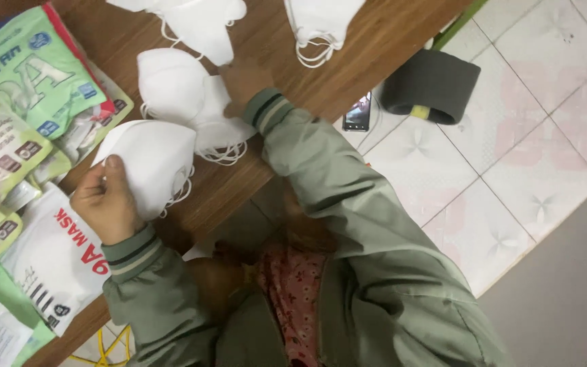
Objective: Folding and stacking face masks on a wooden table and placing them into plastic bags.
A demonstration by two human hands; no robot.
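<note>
Packets (28, 95), green & white, are lying at 9 o'clock on the brown table (348, 61). Left hand (107, 200) is gripping a folded white mask (151, 163) w/ thumb on top, fingers closed round it. Right hand (242, 81), at 12 o'clock from there, is pressing on a pile of white masks (178, 92); can't tell if it's gripping. Hands are apart. Phone (358, 114) & grey roll (431, 85) are lying at 2 o'clock on the tile floor (511, 156).

Bare counter (348, 51) between 2 mask heaps (185, 102); packets (28, 102) crowding left edge, open floor (531, 177) at right.
</note>
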